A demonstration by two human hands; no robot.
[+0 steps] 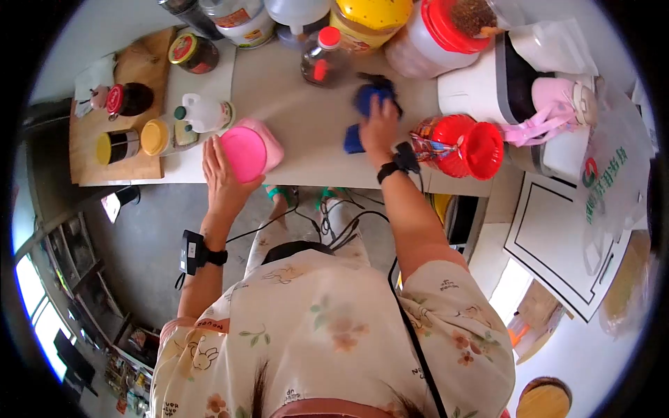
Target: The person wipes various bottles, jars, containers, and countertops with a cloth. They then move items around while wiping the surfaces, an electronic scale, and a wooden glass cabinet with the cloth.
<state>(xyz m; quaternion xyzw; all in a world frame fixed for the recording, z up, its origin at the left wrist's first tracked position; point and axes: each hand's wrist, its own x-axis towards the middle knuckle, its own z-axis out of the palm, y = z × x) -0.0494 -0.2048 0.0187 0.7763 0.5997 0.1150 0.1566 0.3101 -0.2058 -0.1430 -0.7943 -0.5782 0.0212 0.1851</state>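
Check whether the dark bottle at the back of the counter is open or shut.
Shut: a red cap sits on top of the bottle.

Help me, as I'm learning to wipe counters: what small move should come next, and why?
Probably slide the blue cloth left with the right hand: bare counter lies that way, while the red jar stands close on the other side.

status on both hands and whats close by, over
Left hand against pink-lidded tub. Right hand on blue cloth. Red container close on its right.
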